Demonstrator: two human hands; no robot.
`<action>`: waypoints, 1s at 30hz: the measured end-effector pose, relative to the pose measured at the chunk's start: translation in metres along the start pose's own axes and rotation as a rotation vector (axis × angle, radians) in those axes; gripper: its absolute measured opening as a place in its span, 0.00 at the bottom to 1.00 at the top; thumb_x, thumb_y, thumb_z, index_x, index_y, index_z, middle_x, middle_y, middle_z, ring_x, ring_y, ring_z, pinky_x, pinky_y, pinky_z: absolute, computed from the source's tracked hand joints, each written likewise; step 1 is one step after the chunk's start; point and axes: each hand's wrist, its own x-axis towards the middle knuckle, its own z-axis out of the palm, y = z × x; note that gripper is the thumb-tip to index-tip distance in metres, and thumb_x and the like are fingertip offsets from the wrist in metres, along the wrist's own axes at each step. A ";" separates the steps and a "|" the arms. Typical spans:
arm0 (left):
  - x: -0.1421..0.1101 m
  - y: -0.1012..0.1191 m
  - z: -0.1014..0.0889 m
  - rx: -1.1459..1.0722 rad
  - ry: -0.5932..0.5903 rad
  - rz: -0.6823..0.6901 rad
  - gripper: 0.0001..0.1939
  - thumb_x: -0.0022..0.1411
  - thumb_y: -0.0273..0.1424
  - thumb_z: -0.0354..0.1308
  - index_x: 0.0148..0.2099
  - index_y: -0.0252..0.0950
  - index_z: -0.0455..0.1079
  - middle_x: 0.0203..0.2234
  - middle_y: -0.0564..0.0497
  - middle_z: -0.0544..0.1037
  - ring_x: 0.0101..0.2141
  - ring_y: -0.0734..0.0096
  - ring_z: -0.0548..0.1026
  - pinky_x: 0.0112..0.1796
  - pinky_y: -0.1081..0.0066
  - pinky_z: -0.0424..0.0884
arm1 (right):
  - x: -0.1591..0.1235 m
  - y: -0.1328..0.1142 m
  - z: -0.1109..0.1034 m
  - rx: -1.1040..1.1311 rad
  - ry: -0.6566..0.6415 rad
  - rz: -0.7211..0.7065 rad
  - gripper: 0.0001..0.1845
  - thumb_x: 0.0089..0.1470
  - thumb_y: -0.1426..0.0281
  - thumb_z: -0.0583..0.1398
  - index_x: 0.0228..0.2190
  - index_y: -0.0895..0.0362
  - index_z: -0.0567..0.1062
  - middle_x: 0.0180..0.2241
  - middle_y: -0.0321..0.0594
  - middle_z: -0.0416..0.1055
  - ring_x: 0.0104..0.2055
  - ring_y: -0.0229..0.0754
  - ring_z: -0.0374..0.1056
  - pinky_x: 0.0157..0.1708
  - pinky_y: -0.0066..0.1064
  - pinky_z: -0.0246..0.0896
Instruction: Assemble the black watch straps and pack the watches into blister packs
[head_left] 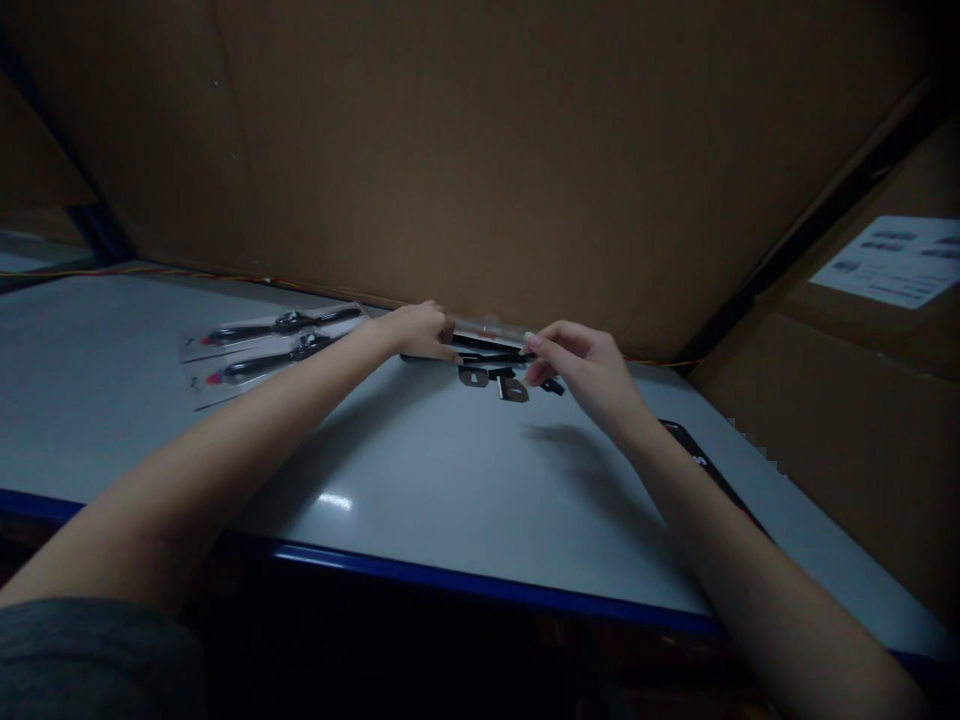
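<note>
So far, two flat white backing cards under clear plastic [274,352], each bearing a long black part with a red tip, lie side by side on the pale grey tabletop [375,470], toward the left. Further along, a narrow clear plastic sleeve [487,330] is held between both hands, just in front of a brown cardboard wall [480,150], with a slim black piece [487,352] along its lower side; whether that piece is inside cannot be told. The sleeve's left end is covered by the left hand [420,332], its fingers curled closed. Its right end is pinched by the right hand [577,372]. Below, small flat black and grey pieces [491,382] remain loose on the tabletop, and a black strip with white lettering [701,462] lies beside the right forearm.
</note>
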 end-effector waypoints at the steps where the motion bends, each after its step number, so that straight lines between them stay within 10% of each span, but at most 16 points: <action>1: -0.001 0.003 0.001 0.007 -0.053 0.006 0.20 0.56 0.46 0.55 0.41 0.36 0.74 0.41 0.45 0.74 0.44 0.62 0.70 0.40 0.70 0.65 | 0.000 0.000 0.000 0.000 -0.003 0.004 0.15 0.50 0.57 0.60 0.26 0.57 0.72 0.18 0.37 0.71 0.21 0.38 0.69 0.25 0.30 0.64; 15: -0.018 0.024 0.023 0.350 0.187 0.140 0.14 0.67 0.24 0.40 0.45 0.29 0.66 0.38 0.39 0.75 0.42 0.61 0.73 0.41 0.64 0.62 | 0.001 0.008 -0.002 -0.099 -0.001 -0.027 0.15 0.52 0.57 0.58 0.27 0.57 0.71 0.20 0.39 0.72 0.23 0.39 0.69 0.26 0.31 0.63; 20: -0.032 0.024 0.006 0.320 0.283 0.137 0.12 0.66 0.23 0.41 0.46 0.28 0.64 0.40 0.38 0.72 0.42 0.58 0.71 0.39 0.65 0.63 | 0.003 0.021 -0.003 -0.605 0.089 -0.218 0.16 0.51 0.61 0.59 0.39 0.57 0.73 0.35 0.46 0.73 0.37 0.48 0.69 0.35 0.39 0.62; 27: -0.050 0.038 -0.024 -0.272 0.345 0.051 0.12 0.64 0.28 0.47 0.49 0.30 0.62 0.42 0.39 0.72 0.44 0.61 0.70 0.43 0.65 0.64 | 0.007 0.031 -0.004 -1.047 0.171 -0.378 0.25 0.54 0.71 0.52 0.54 0.57 0.66 0.42 0.50 0.67 0.46 0.55 0.60 0.42 0.45 0.54; 30: -0.056 0.046 -0.033 -0.711 0.110 0.027 0.22 0.58 0.33 0.57 0.53 0.33 0.60 0.34 0.47 0.75 0.35 0.67 0.74 0.37 0.70 0.68 | 0.008 0.027 -0.009 -1.024 0.156 -0.430 0.22 0.52 0.76 0.49 0.47 0.55 0.71 0.37 0.47 0.66 0.42 0.52 0.60 0.39 0.41 0.54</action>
